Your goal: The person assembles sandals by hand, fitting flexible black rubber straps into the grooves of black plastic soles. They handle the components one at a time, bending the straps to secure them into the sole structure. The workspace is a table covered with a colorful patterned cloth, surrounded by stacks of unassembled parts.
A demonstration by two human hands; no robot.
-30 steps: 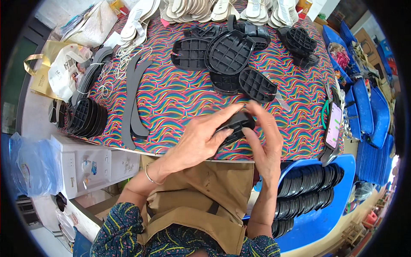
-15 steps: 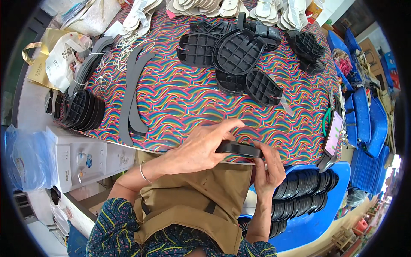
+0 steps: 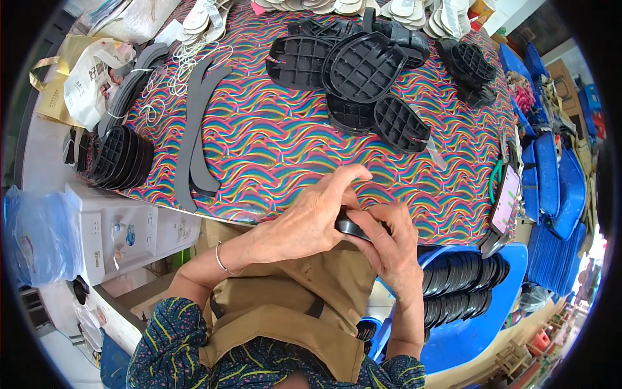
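Observation:
At the table's front edge, both hands hold a small black shoe sole (image 3: 350,225), seen edge-on with a glossy side and mostly covered by fingers. My left hand (image 3: 310,217) grips its left end, the thumb stretched up and away over the cloth. Over its right end, the fingers of my right hand (image 3: 389,243) bend and press on the top. Farther off lie several black soles with gridded undersides (image 3: 366,68), some overlapping. Two long grey curved strips (image 3: 194,136) rest to the left of my hands.
A stack of black soles (image 3: 123,159) stands at the table's left edge, near tangled white cord (image 3: 184,71). Pale insoles (image 3: 317,5) line the back. A phone (image 3: 505,201) lies at the right edge. Below right, a blue tub (image 3: 476,343) holds rows of black soles.
My right hand has moved left and over the sole, its fingers now curled on top. The sole, more exposed before, is now largely hidden. My left hand stays on its left end.

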